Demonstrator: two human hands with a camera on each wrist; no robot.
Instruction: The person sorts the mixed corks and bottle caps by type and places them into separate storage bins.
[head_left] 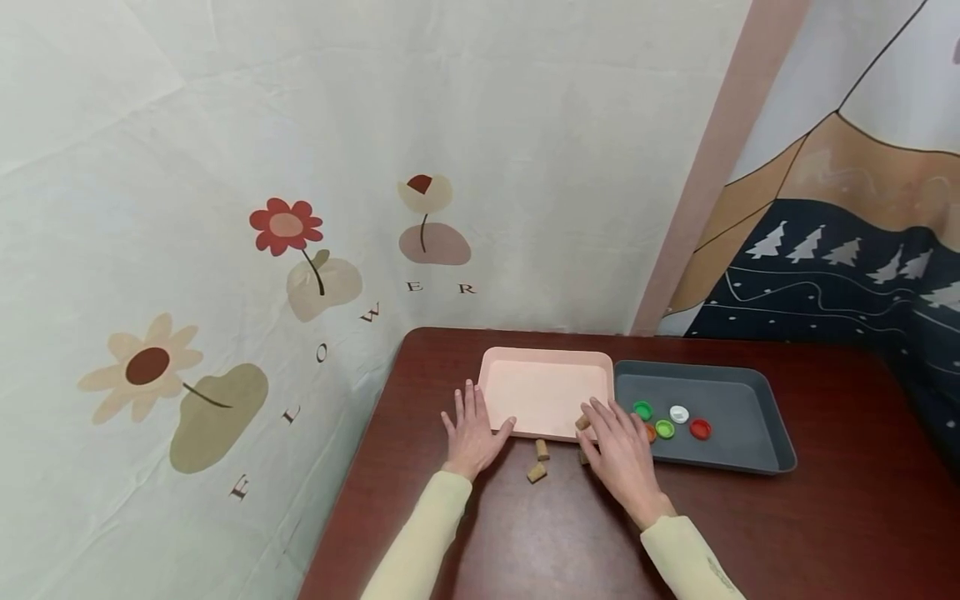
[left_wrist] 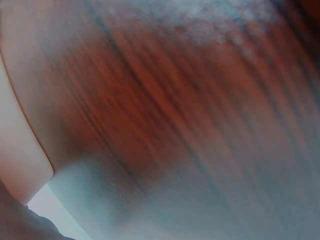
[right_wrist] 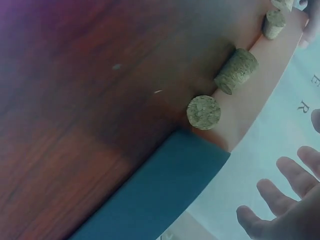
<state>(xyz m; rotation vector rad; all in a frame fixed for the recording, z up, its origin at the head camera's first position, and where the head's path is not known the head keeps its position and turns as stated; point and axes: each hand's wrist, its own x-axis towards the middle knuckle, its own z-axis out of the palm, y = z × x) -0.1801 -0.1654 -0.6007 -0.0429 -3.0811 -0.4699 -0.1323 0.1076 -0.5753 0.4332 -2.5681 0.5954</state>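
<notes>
1 small brown cork cylinder (head_left: 582,422) sits at the thumb and index fingertips of your right hand (head_left: 621,457), by the near edge of the shallow pink rectangular tray (head_left: 540,392); whether you have it pinched, I cannot tell. Your left hand (head_left: 474,440), fingers spread, holds nothing at that tray's near left corner. 3 more brown corks (head_left: 542,450) show on the glossy red-brown table (head_left: 517,542). Grip across the cork's curved side, lightly, as it could roll; lift clear of the rim, and let your left hand steady the tray.
</notes>
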